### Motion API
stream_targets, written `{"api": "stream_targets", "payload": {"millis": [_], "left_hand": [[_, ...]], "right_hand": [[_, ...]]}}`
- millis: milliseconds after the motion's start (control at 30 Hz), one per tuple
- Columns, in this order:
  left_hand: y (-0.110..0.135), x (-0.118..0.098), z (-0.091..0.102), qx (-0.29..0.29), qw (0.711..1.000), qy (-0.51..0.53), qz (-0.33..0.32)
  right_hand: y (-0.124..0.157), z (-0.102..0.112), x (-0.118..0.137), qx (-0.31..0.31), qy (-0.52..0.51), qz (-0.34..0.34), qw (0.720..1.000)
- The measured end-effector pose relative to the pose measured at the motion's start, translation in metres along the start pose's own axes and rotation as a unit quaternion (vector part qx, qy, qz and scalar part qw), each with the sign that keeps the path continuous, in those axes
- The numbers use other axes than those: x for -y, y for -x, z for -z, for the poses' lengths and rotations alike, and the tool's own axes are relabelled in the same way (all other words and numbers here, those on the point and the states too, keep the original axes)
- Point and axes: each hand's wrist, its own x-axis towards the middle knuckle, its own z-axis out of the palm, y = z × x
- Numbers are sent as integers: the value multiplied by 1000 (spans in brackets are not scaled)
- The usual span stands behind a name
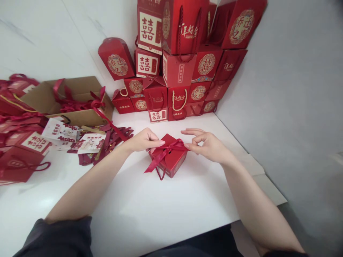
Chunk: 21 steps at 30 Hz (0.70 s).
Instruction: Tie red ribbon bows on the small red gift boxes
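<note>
A small red gift box (168,156) sits on the white table (150,200) between my hands, tilted corner-on to me. A red satin ribbon (167,149) crosses its top in a knot, with one tail hanging towards me at the left. A twisted red cord handle (160,174) dangles at the box's near edge. My left hand (144,140) pinches the ribbon at the box's left side. My right hand (206,144) reaches in from the right, its fingertips at the ribbon's right end.
Stacked red gift boxes and bags (182,60) with gold double-happiness prints rise against the grey wall at the back. To the left stand a cardboard carton (77,89) holding red ribbons, printed cards (60,130), and loose red bags (20,164). The table's edge runs along the right.
</note>
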Motion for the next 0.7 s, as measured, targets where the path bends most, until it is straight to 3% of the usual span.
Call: {"api": "stream_targets", "payload": {"millis": [133,200,300,367,567,700], "left_hand": [[3,-10,0,7,999,-45,-12],[5,-17,-1,-5,997,-78,-21],[8,-25,-2,-28,994,-104,-22],[11,-30,-2,-44,993,-109,-20],[28,-52,3,-115,968,-223,18],[40,-58,4,-67,953,-287,61]], "right_hand": [[4,27,-9,100,30,-98,990],[3,32,-13,85,37,-113,989],[-3,21,-14,3,-16,-88,996],[-7,8,-11,-18,-75,-63,995],[-9,-16,2,66,-226,-50,970],[-7,-17,3,98,-263,-48,959]]}}
